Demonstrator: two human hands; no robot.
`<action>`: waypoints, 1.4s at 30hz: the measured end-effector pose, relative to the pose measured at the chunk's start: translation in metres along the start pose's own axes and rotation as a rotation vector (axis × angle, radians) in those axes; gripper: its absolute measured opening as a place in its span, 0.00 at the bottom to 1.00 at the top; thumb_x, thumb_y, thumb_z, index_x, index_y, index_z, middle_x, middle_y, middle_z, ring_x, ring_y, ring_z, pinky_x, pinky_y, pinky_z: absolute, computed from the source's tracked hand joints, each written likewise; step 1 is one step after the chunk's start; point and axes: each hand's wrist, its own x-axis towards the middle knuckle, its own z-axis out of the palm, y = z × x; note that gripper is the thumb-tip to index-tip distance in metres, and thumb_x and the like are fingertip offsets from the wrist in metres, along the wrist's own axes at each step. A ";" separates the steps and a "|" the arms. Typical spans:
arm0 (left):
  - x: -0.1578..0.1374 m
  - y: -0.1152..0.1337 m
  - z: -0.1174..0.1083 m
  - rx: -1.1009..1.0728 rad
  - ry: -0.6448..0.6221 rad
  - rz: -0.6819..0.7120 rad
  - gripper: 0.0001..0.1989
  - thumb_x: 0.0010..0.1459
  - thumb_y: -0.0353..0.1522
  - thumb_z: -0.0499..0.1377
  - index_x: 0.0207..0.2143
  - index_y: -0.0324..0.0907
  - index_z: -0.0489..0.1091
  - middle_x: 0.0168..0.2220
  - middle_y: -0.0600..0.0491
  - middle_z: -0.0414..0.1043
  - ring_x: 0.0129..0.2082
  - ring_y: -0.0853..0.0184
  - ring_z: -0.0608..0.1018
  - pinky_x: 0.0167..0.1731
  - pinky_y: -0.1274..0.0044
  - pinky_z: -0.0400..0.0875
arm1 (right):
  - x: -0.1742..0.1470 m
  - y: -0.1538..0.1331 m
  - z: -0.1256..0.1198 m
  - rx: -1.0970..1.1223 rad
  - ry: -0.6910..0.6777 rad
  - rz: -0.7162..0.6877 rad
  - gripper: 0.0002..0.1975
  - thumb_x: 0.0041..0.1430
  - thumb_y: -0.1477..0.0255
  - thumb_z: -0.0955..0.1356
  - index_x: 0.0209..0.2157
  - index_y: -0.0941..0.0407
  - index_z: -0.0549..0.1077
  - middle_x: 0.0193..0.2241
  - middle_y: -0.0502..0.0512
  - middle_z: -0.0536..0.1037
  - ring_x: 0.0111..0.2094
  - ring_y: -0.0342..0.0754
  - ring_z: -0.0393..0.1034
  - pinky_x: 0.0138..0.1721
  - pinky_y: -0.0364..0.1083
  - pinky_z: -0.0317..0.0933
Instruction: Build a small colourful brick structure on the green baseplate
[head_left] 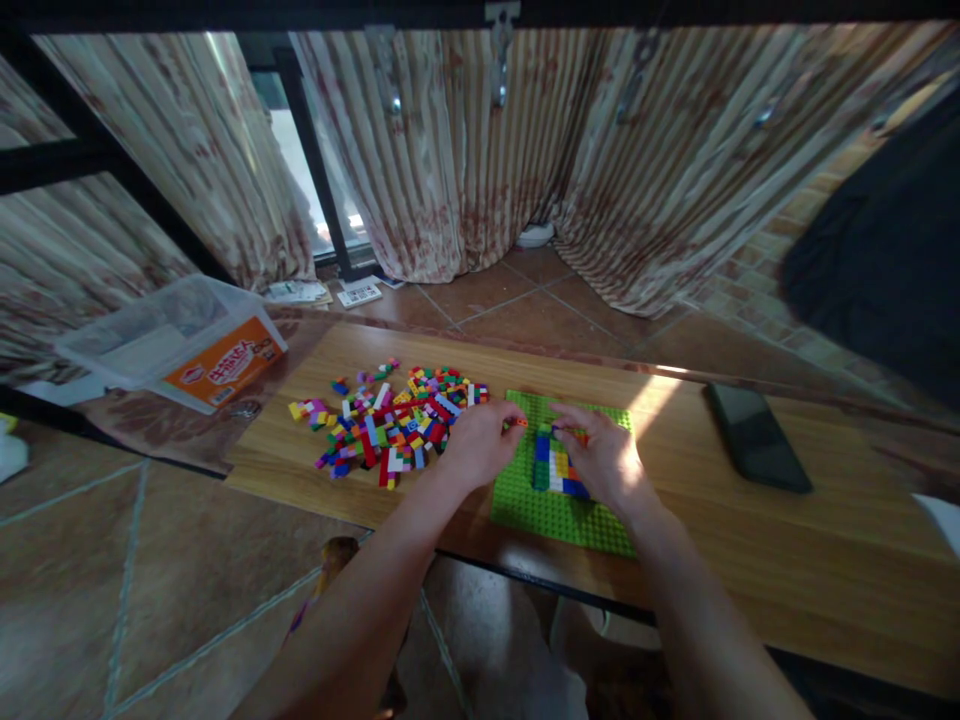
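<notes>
Between the thumb and forefinger of my left hand [484,440] is a small orange-red toy brick [522,422], held over the left side of a green studded baseplate [517,500]. My right hand [604,455] reaches over a low block of joined bricks [556,468] on that plate, in blue, green, white, yellow and orange. Its fingers are bent together at the block's far edge, and whatever they pinch is too small to make out. The hand covers the block's right part. A loose pile of mixed toy bricks [405,420] spreads just left of my left hand.
A clear plastic box [180,340] with an orange label stands beyond the pile at the left. On the wooden table [675,560] a dark phone [757,437] lies right of the plate. Someone's dark clothing [885,240] shows at the upper right.
</notes>
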 end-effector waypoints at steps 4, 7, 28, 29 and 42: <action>0.000 -0.002 0.000 -0.085 -0.004 0.001 0.10 0.59 0.28 0.55 0.38 0.40 0.76 0.37 0.51 0.79 0.35 0.66 0.77 0.39 0.76 0.70 | -0.004 0.002 0.001 -0.017 0.018 -0.009 0.16 0.58 0.72 0.65 0.47 0.53 0.75 0.35 0.54 0.81 0.39 0.50 0.75 0.47 0.53 0.67; 0.001 -0.004 0.002 -0.182 0.000 -0.007 0.11 0.59 0.28 0.55 0.39 0.39 0.76 0.37 0.50 0.79 0.36 0.67 0.77 0.39 0.76 0.71 | -0.007 -0.004 -0.001 -0.041 0.066 -0.078 0.15 0.58 0.70 0.65 0.46 0.54 0.76 0.38 0.57 0.80 0.42 0.53 0.73 0.47 0.56 0.66; 0.001 0.007 0.012 -0.782 -0.193 -0.177 0.17 0.62 0.39 0.52 0.30 0.36 0.73 0.23 0.54 0.71 0.21 0.75 0.70 0.24 0.82 0.67 | -0.015 -0.019 -0.019 0.023 0.176 -0.145 0.07 0.61 0.68 0.66 0.34 0.53 0.77 0.33 0.54 0.79 0.36 0.49 0.73 0.41 0.50 0.66; 0.002 0.006 0.012 -0.768 -0.184 -0.176 0.17 0.62 0.39 0.52 0.31 0.36 0.73 0.23 0.54 0.71 0.21 0.75 0.70 0.24 0.81 0.67 | -0.015 -0.014 -0.020 0.009 0.183 -0.112 0.08 0.61 0.68 0.66 0.33 0.54 0.77 0.33 0.54 0.79 0.36 0.49 0.73 0.41 0.51 0.66; 0.003 -0.006 0.015 -0.481 -0.157 -0.084 0.16 0.60 0.37 0.53 0.42 0.37 0.74 0.29 0.53 0.75 0.25 0.71 0.74 0.27 0.79 0.68 | -0.009 0.000 -0.011 -0.018 0.089 -0.015 0.09 0.59 0.70 0.65 0.30 0.54 0.77 0.33 0.55 0.79 0.35 0.49 0.72 0.41 0.50 0.64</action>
